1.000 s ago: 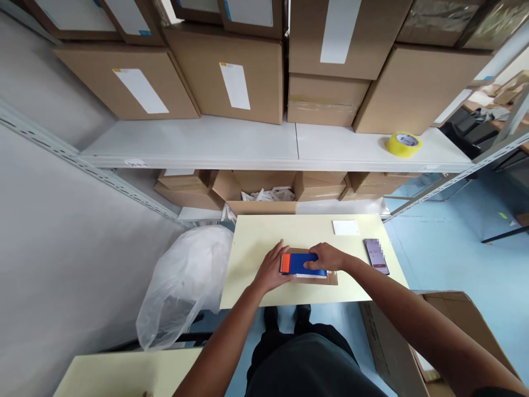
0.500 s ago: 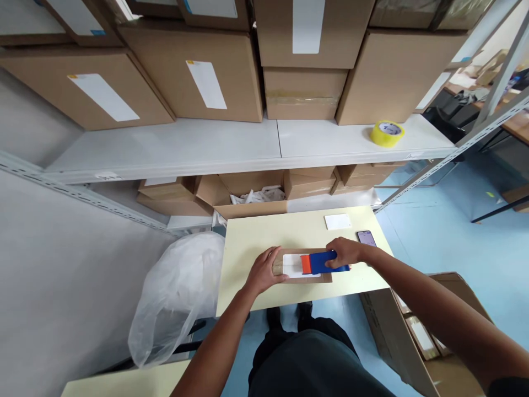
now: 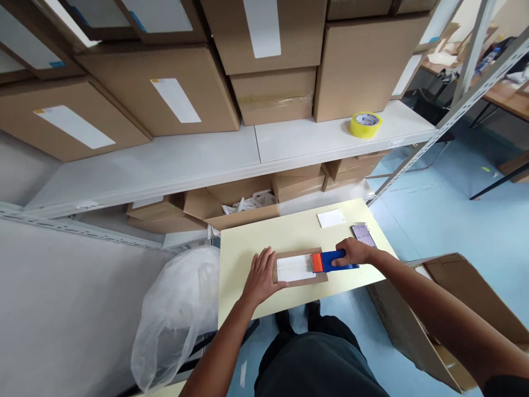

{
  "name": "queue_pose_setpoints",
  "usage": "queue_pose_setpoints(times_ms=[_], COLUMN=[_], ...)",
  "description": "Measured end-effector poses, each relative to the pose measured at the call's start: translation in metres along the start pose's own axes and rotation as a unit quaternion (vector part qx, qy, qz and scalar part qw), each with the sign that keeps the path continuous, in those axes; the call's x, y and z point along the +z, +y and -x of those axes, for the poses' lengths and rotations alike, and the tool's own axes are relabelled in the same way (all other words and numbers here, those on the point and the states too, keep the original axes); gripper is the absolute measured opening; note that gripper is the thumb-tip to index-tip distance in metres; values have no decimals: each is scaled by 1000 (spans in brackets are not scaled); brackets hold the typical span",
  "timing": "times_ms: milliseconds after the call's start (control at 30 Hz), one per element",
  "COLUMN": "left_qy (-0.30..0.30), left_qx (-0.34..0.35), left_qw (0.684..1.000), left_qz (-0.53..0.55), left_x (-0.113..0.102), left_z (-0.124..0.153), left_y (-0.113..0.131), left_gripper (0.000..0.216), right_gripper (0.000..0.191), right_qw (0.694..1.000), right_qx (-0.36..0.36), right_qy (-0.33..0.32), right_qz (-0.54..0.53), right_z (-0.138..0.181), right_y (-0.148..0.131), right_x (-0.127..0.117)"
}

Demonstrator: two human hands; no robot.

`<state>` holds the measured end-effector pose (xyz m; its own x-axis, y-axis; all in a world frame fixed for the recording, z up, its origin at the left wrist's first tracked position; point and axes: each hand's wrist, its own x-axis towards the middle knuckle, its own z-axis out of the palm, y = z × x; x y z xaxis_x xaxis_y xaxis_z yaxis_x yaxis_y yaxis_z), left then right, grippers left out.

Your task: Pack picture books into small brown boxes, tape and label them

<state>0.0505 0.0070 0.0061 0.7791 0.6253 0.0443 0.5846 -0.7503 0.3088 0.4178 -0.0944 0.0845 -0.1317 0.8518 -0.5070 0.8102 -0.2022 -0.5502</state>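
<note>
A small flat cardboard box (image 3: pixel 301 283) with a white label (image 3: pixel 294 268) on top lies on the pale yellow table. My left hand (image 3: pixel 261 275) braces its left end, thumb along the near edge and fingers extended at the far corner. A blue tape dispenser (image 3: pixel 326 261) with an orange front end rests over the right part of the box. My right hand (image 3: pixel 351 252) is wrapped around its blue body. Clear tape seems to run along the box top. A phone (image 3: pixel 363 235) lies just beyond my right hand.
A white card (image 3: pixel 331 218) lies at the table's back. A yellow tape roll (image 3: pixel 365 125) sits on the white shelf (image 3: pixel 198 157) below large cartons. At the left hangs a clear plastic bag (image 3: pixel 177 309); a big open carton (image 3: pixel 450 320) stands on the floor at right.
The tape dispenser has moved right along the box in my right hand, uncovering more of the white label. My left hand stays at the box's left end. The view has tilted and shifted.
</note>
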Motion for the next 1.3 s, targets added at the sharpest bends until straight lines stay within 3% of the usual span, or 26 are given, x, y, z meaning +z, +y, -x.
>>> queue_pose_setpoints(times_ms=[100,200,433,667,767,1133,1300], left_qy=[-26,-41,-34,-24,-29,-27,-23], left_qx=[61,75,101,99,97,101,108], left_qw=[997,995,992,992,992,992,991], left_qz=[-39,-52,-61,-78,-75,-68,-74], left_x=[-2,-6,-21,-22,-21,-21,-20], left_z=[-13,-17,15,22,21,23,23], left_y=[17,20,-21,-26,-26,-26,-26], left_gripper=[115,119,112,103,98,88,89], right_gripper=[52,52,51,53,53,58,46], right_qw=[1000,999,996,1000,999,984,969], right_qx=[-3,-3,-54,-12,7,59,97], right_qy=[11,16,-4,3,5,-2,17], right_qz=[-8,-28,-71,18,48,170,228], right_z=[1,-2,-20,-5,1,-5,-15], right_y=[2,0,-22,19,24,-19,-47], right_x=[1,5,17,-5,-8,-9,15])
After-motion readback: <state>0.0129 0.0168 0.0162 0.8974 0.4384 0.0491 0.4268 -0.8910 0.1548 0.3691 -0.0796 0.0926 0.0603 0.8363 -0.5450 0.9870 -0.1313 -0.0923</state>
